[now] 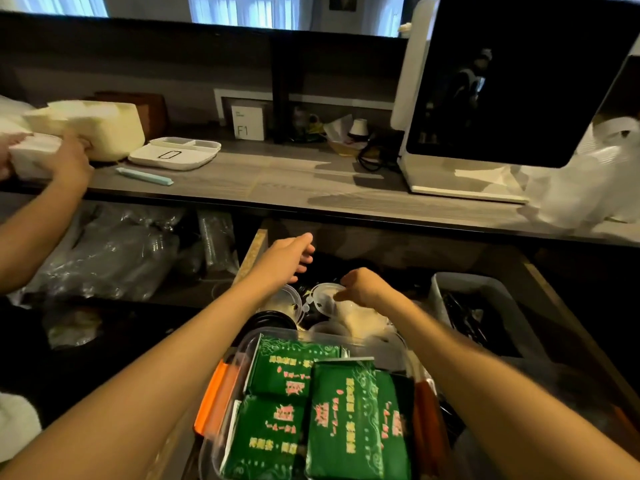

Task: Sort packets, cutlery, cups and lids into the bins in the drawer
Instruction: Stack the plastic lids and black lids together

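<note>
The green packets (311,403) already sit in their clear bin (221,441) at the drawer's near edge, while the right hand (360,289) pinches a clear lid (323,297), maybe to sort next, and the left hand (291,254) hangs loose, holding nothing

Open drawer (540,271) below the counter (277,181). Bin of packets (311,403) nearest; clear lids (325,297) behind it; cutlery bin (485,313) to the right. Screen unit (502,98) on counter, right; tray (175,154) left.

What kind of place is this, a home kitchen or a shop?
Probably a takeaway counter in a cafe or eatery: a point-of-sale screen on the counter, a drawer bin of green packets, and clear plastic lids with bagged cups.
</note>
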Tool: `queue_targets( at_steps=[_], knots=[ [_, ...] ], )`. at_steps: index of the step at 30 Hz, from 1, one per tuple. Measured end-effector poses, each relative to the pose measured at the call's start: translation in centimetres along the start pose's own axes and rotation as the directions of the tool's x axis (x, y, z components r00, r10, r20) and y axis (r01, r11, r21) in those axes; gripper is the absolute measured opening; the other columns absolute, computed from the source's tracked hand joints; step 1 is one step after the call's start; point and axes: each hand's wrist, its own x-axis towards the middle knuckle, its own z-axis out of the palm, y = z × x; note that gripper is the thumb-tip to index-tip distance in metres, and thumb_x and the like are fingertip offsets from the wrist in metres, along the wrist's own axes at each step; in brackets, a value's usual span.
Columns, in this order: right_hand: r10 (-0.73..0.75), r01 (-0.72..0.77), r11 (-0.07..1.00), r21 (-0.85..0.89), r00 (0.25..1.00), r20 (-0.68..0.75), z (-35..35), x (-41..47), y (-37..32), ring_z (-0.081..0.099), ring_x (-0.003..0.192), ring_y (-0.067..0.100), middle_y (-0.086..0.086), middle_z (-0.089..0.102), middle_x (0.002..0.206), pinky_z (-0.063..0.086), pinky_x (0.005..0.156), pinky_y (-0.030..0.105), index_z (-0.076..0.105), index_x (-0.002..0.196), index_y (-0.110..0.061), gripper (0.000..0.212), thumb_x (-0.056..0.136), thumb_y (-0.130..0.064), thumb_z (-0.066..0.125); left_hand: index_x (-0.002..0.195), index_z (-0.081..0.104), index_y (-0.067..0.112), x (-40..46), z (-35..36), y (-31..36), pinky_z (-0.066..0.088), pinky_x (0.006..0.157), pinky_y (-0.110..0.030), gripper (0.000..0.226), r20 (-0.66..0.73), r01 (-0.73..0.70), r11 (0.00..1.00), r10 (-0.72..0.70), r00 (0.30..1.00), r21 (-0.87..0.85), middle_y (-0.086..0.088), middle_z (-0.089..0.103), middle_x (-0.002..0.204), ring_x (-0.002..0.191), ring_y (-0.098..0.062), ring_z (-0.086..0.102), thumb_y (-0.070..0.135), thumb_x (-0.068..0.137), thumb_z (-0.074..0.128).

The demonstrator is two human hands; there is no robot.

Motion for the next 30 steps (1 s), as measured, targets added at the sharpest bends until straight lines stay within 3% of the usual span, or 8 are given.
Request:
queue_targets(
  at_steps=[2,7,12,16,19,21,25,30],
  knots=[
    [-0.011,0.021,0.98,-0.2,0.999,0.051,1.0,1.6,0.2,0.056,0.119,0.029,0.014,0.058,0.132,0.044,0.096,0.033,0.051,0.137,-0.006,0.058,0.087,-0.028,0.071,0.089,0.061,0.025,1.0,0.0,-0.8,0.049,0.098,-0.046,0.031,-0.016,-0.019,1.0,0.019,1.0,-0.008,-0.005,0.065,0.102,0.099,-0.024,0.06,0.039,0.106,0.039],
    [-0.017,0.044,0.931,-0.362,0.997,0.077,2.6,4.2,0.7,0.046,0.129,0.036,0.017,0.042,0.146,0.041,0.103,0.038,0.03,0.15,-0.013,0.078,0.087,-0.036,0.069,0.097,0.062,0.021,2.1,-0.3,-3.4,0.049,0.082,-0.037,0.03,-0.001,0.017,0.997,-0.018,1.0,-0.08,-0.007,0.064,0.105,0.097,-0.023,0.059,0.035,0.107,0.038],
    [-0.042,0.051,0.996,-0.074,0.992,0.116,2.9,4.0,1.2,0.055,0.121,0.032,0.014,0.059,0.129,0.046,0.1,0.036,0.052,0.133,-0.007,0.062,0.079,-0.021,0.078,0.119,0.061,0.007,1.9,-0.5,-3.3,0.052,0.085,-0.04,0.037,0.012,0.048,0.966,-0.046,0.999,-0.255,-0.014,0.062,0.114,0.107,-0.029,0.06,0.034,0.107,0.039],
    [-0.17,0.164,0.985,-0.046,0.969,-0.177,0.9,2.2,0.2,0.068,0.09,0.032,0.015,0.071,0.096,0.051,0.068,0.032,0.071,0.101,-0.008,0.02,0.087,-0.003,0.057,0.131,0.055,0.004,1.9,-0.7,-3.5,0.045,0.106,-0.043,0.04,-0.042,-0.012,0.941,-0.003,0.999,-0.339,-0.019,0.059,0.131,0.125,-0.032,0.056,0.032,0.105,0.044],
    [-0.02,0.169,0.914,0.369,0.927,-0.374,-1.0,0.1,-2.1,0.064,0.068,0.024,0.01,0.069,0.086,0.048,0.047,0.026,0.07,0.096,-0.012,0.015,0.094,-0.011,0.055,0.145,0.044,0.007,1.8,-0.8,-3.7,0.035,0.115,-0.038,0.051,-0.022,-0.036,0.908,0.03,0.999,-0.417,-0.017,0.049,0.146,0.137,-0.029,0.047,0.037,0.104,0.045],
    [0.081,0.203,0.716,0.667,0.926,-0.368,-1.7,-1.5,-3.7,0.062,0.072,0.02,0.009,0.068,0.091,0.048,0.05,0.022,0.069,0.098,-0.015,0.014,0.095,-0.011,0.056,0.152,0.036,0.01,1.6,-0.7,-3.7,0.031,0.118,-0.036,0.062,0.039,-0.044,0.871,0.072,0.997,-0.49,-0.014,0.046,0.151,0.141,-0.025,0.043,0.044,0.101,0.046],
    [0.072,0.12,0.439,0.891,0.983,-0.168,-0.4,-3.4,-6.3,0.062,0.077,0.023,0.014,0.067,0.096,0.052,0.054,0.025,0.068,0.098,-0.011,0.013,0.093,-0.004,0.057,0.141,0.05,0.013,0.9,-0.8,-3.5,0.048,0.103,-0.035,0.057,0.159,-0.051,0.783,0.189,0.969,-0.62,-0.011,0.064,0.127,0.118,-0.02,0.06,0.045,0.093,0.049],
    [-0.03,0.115,0.501,0.858,0.993,-0.116,0.8,-3.1,-7.6,0.065,0.07,0.019,0.011,0.069,0.086,0.057,0.06,0.028,0.07,0.096,-0.005,0.011,0.093,-0.01,0.061,0.103,0.068,0.01,0.4,-1.9,-3.1,0.052,0.085,-0.037,0.024,0.096,-0.046,0.649,0.182,0.979,-0.759,-0.015,0.068,0.108,0.098,-0.025,0.066,0.021,0.101,0.047]
  ],
)
